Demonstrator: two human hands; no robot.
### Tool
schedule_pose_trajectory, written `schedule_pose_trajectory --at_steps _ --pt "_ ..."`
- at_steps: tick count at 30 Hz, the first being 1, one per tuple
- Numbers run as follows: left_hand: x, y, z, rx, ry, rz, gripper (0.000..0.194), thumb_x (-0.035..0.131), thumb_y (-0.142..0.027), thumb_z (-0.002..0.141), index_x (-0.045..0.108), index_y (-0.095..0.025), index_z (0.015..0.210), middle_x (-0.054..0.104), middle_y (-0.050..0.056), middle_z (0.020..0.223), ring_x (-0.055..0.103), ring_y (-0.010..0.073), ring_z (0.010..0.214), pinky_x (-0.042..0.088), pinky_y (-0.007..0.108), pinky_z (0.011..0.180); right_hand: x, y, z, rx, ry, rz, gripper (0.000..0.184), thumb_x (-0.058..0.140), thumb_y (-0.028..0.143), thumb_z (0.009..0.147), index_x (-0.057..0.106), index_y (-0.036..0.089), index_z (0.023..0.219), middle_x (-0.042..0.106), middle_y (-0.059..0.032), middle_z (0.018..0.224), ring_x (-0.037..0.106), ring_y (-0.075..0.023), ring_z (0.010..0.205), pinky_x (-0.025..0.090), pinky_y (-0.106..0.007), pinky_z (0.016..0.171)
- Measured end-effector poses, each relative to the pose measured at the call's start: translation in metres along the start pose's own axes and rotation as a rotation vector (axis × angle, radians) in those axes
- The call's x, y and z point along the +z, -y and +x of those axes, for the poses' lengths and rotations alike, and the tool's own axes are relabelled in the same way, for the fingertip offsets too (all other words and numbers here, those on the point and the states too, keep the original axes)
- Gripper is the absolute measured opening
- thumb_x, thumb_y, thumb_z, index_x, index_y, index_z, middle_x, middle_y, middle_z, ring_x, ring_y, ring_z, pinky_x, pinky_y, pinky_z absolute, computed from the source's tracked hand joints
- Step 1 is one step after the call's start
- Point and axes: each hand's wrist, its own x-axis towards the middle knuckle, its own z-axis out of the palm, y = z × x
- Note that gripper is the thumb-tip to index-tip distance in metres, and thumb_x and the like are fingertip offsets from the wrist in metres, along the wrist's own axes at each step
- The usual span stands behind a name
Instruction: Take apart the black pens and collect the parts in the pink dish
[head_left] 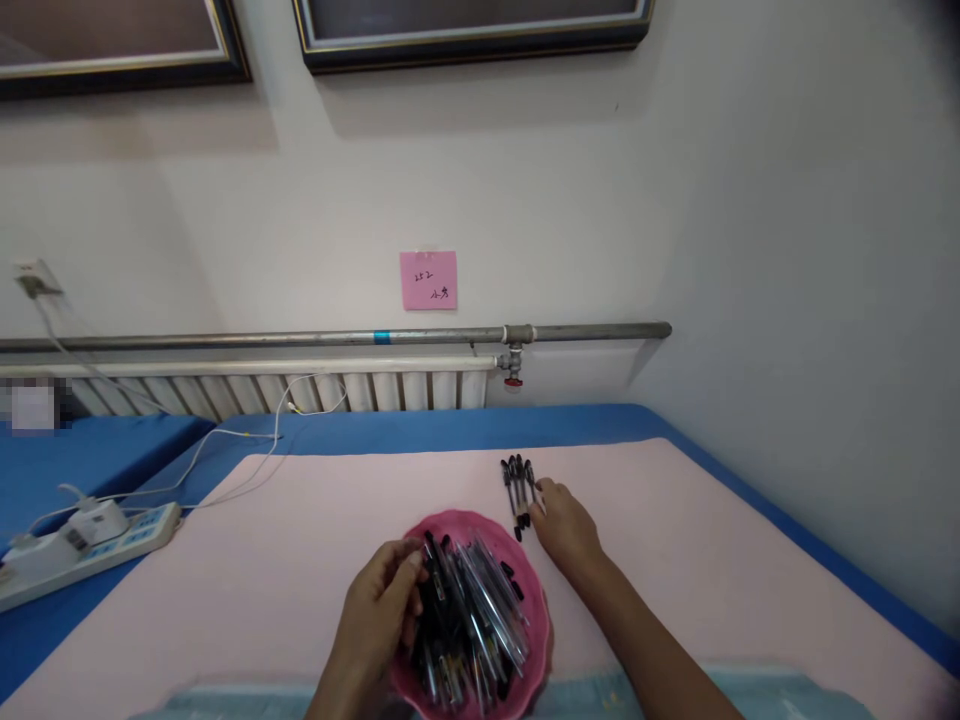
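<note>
A pink bowl with a wavy rim holds many clear pen barrels, black caps and other dark pen parts. At the bowl's left rim, the fingers of my left hand are curled together; what they hold, if anything, is hidden. Beyond the bowl, several black-capped pens lie side by side on the pink table cover. My right hand pinches the lower part of the rightmost pen, beside the others.
A pink cover lies over the blue tabletop. On the left are a white power strip with plugs and a trailing white cable. A radiator, a pipe and a red-handled valve run behind the table.
</note>
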Motion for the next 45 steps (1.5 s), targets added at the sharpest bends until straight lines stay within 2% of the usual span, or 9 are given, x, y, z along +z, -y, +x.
schedule_pose_trajectory --at_steps 6,10,16,22,28,32,37,41,45 --pt "0.004 -0.005 -0.002 0.003 -0.039 -0.113 0.034 0.062 -0.046 0.069 0.059 -0.015 0.085 0.052 -0.005 0.056 0.036 0.0031 0.034 0.023 0.016 0.031 -0.034 -0.002 -0.010 0.069 0.089 0.016 0.016 0.051 0.027 0.088 0.060 0.014 0.093 0.062 -0.0055 0.095 0.059 -0.0178 0.083 0.049 -0.035 0.074" --pt "0.010 -0.013 -0.010 -0.035 0.049 -0.264 0.037 0.062 -0.047 0.070 0.058 -0.016 0.092 0.050 -0.006 0.060 0.029 0.0008 0.033 0.017 0.015 0.030 -0.055 0.023 -0.048 -0.059 0.162 0.202 0.022 0.039 0.019 0.084 0.061 0.016 0.083 0.060 -0.0026 0.073 0.057 -0.0163 0.070 0.045 -0.026 0.064" --pt "0.014 -0.016 -0.021 -0.144 0.301 -0.393 0.037 0.066 -0.050 0.066 0.047 -0.019 0.071 0.036 -0.011 0.048 0.018 -0.0002 0.031 0.008 0.015 0.030 -0.048 0.054 -0.119 -0.161 0.648 0.672 0.016 0.043 0.021 0.069 0.058 0.018 0.074 0.040 0.0068 0.051 0.035 -0.0088 0.043 0.028 -0.021 0.041" --pt "0.002 -0.025 -0.017 -0.123 0.135 -0.372 0.037 0.068 -0.048 0.064 0.047 -0.017 0.070 0.038 -0.010 0.049 0.023 -0.0007 0.032 0.009 0.013 0.031 -0.054 0.045 -0.130 -0.130 0.631 0.690 0.010 0.044 0.021 0.065 0.054 0.018 0.064 0.040 0.0057 0.051 0.035 -0.0089 0.047 0.027 -0.021 0.046" --pt "0.016 -0.019 -0.024 -0.219 0.359 -0.389 0.038 0.068 -0.047 0.066 0.052 -0.017 0.082 0.035 -0.012 0.046 0.018 -0.0004 0.030 0.008 0.015 0.030 -0.047 0.048 -0.134 0.012 0.733 0.829 0.011 0.041 0.027 0.064 0.049 0.020 0.066 0.031 0.0087 0.045 0.023 -0.0081 0.039 0.018 -0.022 0.039" --pt "0.021 -0.017 -0.022 -0.180 0.161 -0.389 0.045 0.070 -0.053 0.059 0.040 -0.020 0.064 0.028 -0.013 0.041 0.016 0.0000 0.029 0.006 0.015 0.029 -0.044 0.050 -0.137 -0.099 0.603 0.707 0.005 0.044 0.023 0.061 0.048 0.020 0.063 0.034 0.0070 0.052 0.030 -0.0091 0.047 0.023 -0.022 0.045" --pt "-0.001 -0.031 -0.015 -0.093 -0.126 -0.351 0.050 0.071 -0.053 0.057 0.032 -0.021 0.057 0.024 -0.014 0.040 0.016 0.0013 0.031 0.009 0.016 0.032 -0.046 0.046 -0.138 -0.194 0.473 0.546 0.004 0.042 0.018 0.061 0.045 0.020 0.060 0.037 0.0050 0.055 0.035 -0.0115 0.054 0.026 -0.023 0.051" --pt "-0.012 -0.030 -0.012 -0.023 -0.167 -0.073 0.041 0.071 -0.049 0.057 0.044 -0.018 0.055 0.036 -0.009 0.042 0.031 0.0051 0.038 0.022 0.018 0.037 -0.054 0.046 -0.135 -0.111 0.487 0.662 0.008 0.042 0.023 0.065 0.048 0.020 0.061 0.039 0.0043 0.056 0.037 -0.0121 0.055 0.028 -0.023 0.052" --pt "-0.006 -0.019 -0.012 0.119 -0.127 0.040 0.038 0.068 -0.046 0.063 0.065 -0.015 0.085 0.054 -0.003 0.057 0.047 0.0116 0.054 0.036 0.021 0.050 -0.053 0.048 -0.134 -0.022 0.547 0.781 0.010 0.044 0.027 0.067 0.050 0.020 0.064 0.034 0.0062 0.051 0.031 -0.0101 0.048 0.023 -0.022 0.046"
